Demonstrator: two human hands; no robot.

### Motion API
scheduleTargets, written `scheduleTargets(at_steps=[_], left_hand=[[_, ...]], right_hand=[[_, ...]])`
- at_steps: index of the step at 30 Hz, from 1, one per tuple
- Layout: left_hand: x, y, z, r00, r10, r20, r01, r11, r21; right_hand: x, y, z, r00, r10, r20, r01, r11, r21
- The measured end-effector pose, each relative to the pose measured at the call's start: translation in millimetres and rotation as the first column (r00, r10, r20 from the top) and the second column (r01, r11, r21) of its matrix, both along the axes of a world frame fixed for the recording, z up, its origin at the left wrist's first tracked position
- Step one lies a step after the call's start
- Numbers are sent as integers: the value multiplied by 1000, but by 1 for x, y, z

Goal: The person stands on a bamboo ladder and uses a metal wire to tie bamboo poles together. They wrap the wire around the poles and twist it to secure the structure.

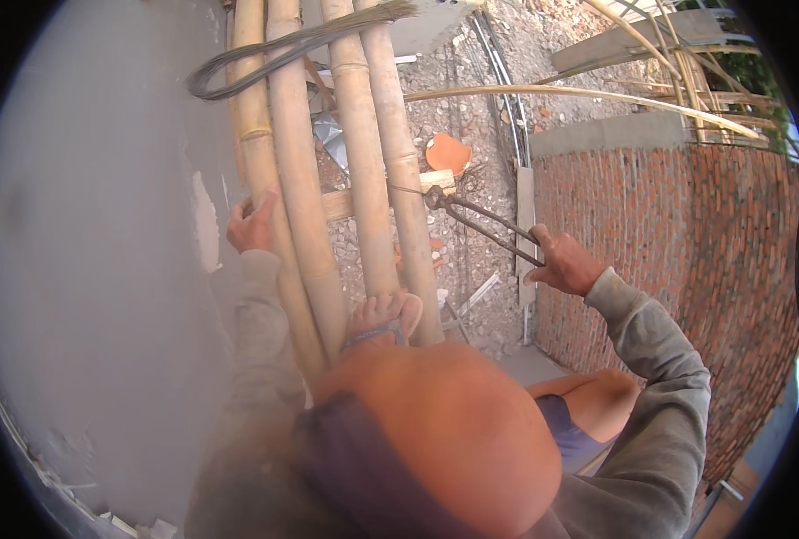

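Observation:
My right hand is closed round the handles of long dark pincers. Their jaws meet a thin wire at the end of a short wooden crosspiece, which runs under several bamboo poles. My left hand grips the leftmost bamboo pole beside the grey wall, its fingertips partly hidden against the pole. A looped bundle of tie wire lies across the poles farther off. My sandalled foot rests on the poles between my arms.
A smooth grey wall runs close along the left. Rubble-strewn ground lies far below the poles, with an orange piece on it. A red brick wall stands to the right, and a thin bamboo strip crosses at the far side.

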State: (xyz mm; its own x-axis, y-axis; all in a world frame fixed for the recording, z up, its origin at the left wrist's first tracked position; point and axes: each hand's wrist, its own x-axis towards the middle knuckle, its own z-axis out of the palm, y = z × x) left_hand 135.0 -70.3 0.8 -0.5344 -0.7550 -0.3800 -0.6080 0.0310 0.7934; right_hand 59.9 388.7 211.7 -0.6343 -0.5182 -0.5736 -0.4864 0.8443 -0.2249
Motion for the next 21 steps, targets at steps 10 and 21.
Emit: scheduleTargets(at_steps=[10, 21], left_hand=[[-1, -3, -3, 999, -21, 31, 21, 1000, -18], [0, -1, -5, 1000, -11, 4, 11, 1000, 18]], right_hand=[[-16, 7, -9, 145, -581, 801, 594, 698, 399], [-2, -3, -1, 385, -577, 720, 622, 739, 260]])
